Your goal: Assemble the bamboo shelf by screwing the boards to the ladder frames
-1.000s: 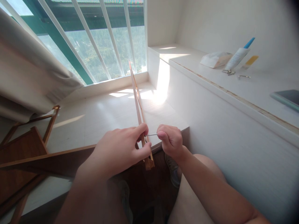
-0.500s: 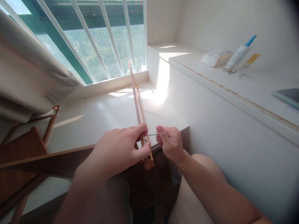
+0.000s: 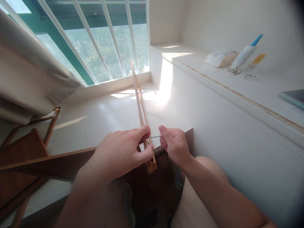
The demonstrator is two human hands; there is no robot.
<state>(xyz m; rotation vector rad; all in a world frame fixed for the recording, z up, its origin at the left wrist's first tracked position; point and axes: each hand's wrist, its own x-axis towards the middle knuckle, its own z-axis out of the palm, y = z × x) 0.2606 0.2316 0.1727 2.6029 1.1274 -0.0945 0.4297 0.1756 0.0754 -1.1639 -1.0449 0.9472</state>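
A narrow brown wooden frame (image 3: 141, 117) stands on edge, its long rails running from near my knees toward the window. My left hand (image 3: 121, 150) is closed round its near end, thumb and fingers gripping the rail. In my right hand (image 3: 174, 142), just to the right, is a thin metal shaft (image 3: 155, 136) that looks like a hex key. Its tip meets the rail between my left thumb and forefinger. The fist hides the tool's other end, and my left fingers partly cover the contact point.
On the right ledge (image 3: 228, 84) lie a white packet (image 3: 219, 58), a white tube with a blue nozzle (image 3: 245, 57), small metal pieces (image 3: 251, 76) and a flat phone-like device (image 3: 293, 96). More wooden frame parts (image 3: 26, 145) stand at left, below a curtain (image 3: 30, 69). A barred window is ahead.
My right hand has shifted very slightly right and its wrist has turned a little, with the metal shaft still against the rail. My left hand and the wooden frame stay put.
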